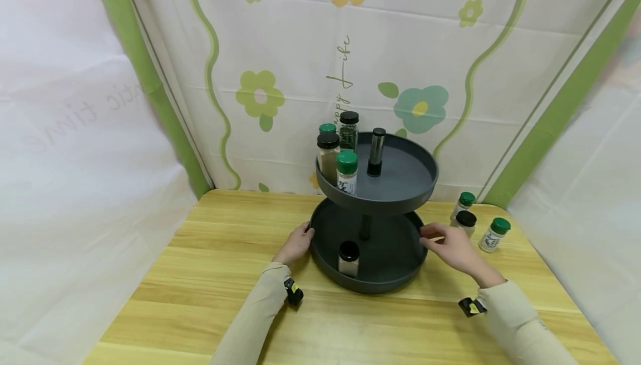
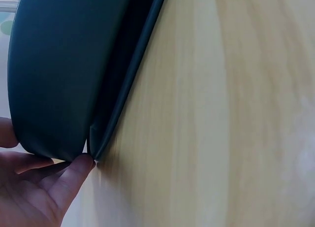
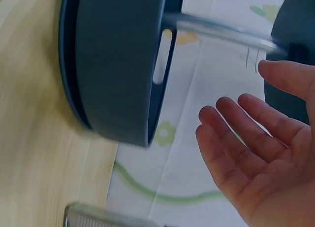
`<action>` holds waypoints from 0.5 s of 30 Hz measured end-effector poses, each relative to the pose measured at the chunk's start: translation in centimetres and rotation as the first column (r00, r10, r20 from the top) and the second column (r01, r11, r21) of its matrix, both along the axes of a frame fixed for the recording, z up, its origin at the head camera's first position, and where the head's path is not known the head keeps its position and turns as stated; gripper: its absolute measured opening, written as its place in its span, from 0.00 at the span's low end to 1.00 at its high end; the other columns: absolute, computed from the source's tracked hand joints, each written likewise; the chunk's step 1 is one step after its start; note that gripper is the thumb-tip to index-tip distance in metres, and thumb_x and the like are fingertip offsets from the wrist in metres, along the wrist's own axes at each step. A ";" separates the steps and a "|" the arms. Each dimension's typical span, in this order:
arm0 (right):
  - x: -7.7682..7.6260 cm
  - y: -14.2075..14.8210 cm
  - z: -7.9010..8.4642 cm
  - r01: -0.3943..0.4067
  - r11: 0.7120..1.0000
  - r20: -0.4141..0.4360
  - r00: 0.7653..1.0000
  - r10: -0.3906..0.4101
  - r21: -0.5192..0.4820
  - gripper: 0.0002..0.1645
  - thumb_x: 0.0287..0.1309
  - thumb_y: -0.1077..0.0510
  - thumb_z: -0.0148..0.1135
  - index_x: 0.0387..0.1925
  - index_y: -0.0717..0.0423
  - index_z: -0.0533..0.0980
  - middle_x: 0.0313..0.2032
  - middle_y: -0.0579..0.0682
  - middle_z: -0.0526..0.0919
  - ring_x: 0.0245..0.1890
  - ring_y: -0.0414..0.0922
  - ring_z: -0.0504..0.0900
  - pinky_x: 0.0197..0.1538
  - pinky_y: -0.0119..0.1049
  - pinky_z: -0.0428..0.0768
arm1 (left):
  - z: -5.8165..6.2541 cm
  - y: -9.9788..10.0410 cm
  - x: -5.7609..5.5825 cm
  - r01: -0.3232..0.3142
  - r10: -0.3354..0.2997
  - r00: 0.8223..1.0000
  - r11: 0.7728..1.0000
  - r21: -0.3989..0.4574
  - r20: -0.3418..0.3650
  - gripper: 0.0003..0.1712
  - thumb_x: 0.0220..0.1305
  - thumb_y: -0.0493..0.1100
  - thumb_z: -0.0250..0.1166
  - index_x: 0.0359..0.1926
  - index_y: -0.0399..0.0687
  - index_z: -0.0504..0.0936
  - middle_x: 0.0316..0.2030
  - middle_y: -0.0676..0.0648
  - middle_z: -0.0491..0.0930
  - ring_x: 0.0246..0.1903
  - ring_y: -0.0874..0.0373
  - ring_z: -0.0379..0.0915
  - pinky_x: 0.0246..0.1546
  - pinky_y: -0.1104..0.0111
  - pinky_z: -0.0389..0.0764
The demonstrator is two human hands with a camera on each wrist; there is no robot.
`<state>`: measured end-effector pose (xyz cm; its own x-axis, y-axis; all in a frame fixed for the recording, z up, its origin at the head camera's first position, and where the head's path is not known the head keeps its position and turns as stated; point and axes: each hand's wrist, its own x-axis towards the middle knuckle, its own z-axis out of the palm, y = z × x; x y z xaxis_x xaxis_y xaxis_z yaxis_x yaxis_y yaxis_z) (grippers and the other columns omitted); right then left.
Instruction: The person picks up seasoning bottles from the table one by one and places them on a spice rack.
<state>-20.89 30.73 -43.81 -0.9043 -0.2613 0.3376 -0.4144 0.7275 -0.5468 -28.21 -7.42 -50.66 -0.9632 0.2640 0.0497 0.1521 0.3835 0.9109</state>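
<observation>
A dark grey two-tier turntable (image 1: 395, 173) stands on the wooden table. My left hand (image 1: 294, 245) grips the left side of its lower tray (image 1: 395, 242); in the left wrist view the thumb (image 2: 78, 170) presses the base edge and the other fingers touch the tray's side. At the right side of that tray is my right hand (image 1: 453, 248), fingers relaxed and slightly bent, and the right wrist view shows nothing in its palm. One black-capped spice jar (image 1: 349, 259) stands at the lower tray's front. Several jars, including a green-capped one (image 1: 346, 174), crowd the upper tray's left.
To the right of the turntable stand a green-capped jar (image 1: 493, 236), a black-capped jar (image 1: 466, 221) and another green-capped jar (image 1: 464, 202) behind. A flower-patterned curtain (image 1: 300, 31) hangs behind the table (image 1: 215, 276). The metal post (image 1: 376, 148) rises above the upper tray.
</observation>
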 end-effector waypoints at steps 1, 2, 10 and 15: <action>0.0 0.4 0.1 0.011 1.000 -0.003 1.000 -0.011 0.002 0.14 0.63 0.56 0.61 0.46 0.60 0.79 0.41 0.55 0.83 0.41 0.51 0.82 0.40 0.40 0.82 | 0.0 0.0 0.0 -0.003 0.003 1.000 1.000 0.001 -0.001 0.26 0.76 0.41 0.42 0.69 0.33 0.59 0.65 0.34 0.61 0.66 0.42 0.55 0.64 0.51 0.58; 0.0 0.8 0.2 0.025 1.000 -0.004 1.000 -0.025 0.002 0.14 0.63 0.55 0.60 0.46 0.61 0.78 0.41 0.55 0.83 0.41 0.52 0.82 0.40 0.41 0.82 | 0.0 0.1 0.1 -0.004 0.004 1.000 1.000 0.004 -0.002 0.26 0.76 0.41 0.42 0.69 0.33 0.59 0.65 0.34 0.61 0.66 0.42 0.55 0.64 0.51 0.58; 0.5 3.7 0.9 0.112 0.994 0.029 0.993 -0.112 0.015 0.19 0.65 0.52 0.58 0.49 0.63 0.76 0.44 0.60 0.82 0.41 0.56 0.82 0.36 0.39 0.82 | 0.0 0.0 0.0 -0.006 0.006 1.000 1.000 -0.005 -0.001 0.26 0.76 0.42 0.42 0.69 0.33 0.58 0.66 0.34 0.61 0.66 0.42 0.54 0.64 0.51 0.58; 0.7 5.2 1.0 0.160 0.986 -0.056 0.986 -0.158 0.039 0.17 0.64 0.54 0.59 0.46 0.63 0.78 0.41 0.59 0.83 0.39 0.57 0.82 0.35 0.39 0.82 | 0.1 -0.1 0.0 -0.009 0.009 1.000 1.000 -0.004 0.005 0.26 0.76 0.42 0.42 0.69 0.33 0.58 0.66 0.34 0.61 0.66 0.42 0.55 0.64 0.50 0.59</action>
<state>-20.24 35.91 -42.82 -0.9166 -0.1308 0.3777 -0.3190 0.8088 -0.4941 -28.22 -7.48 -50.60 -0.9658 0.2554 0.0444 0.1444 0.3880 0.9103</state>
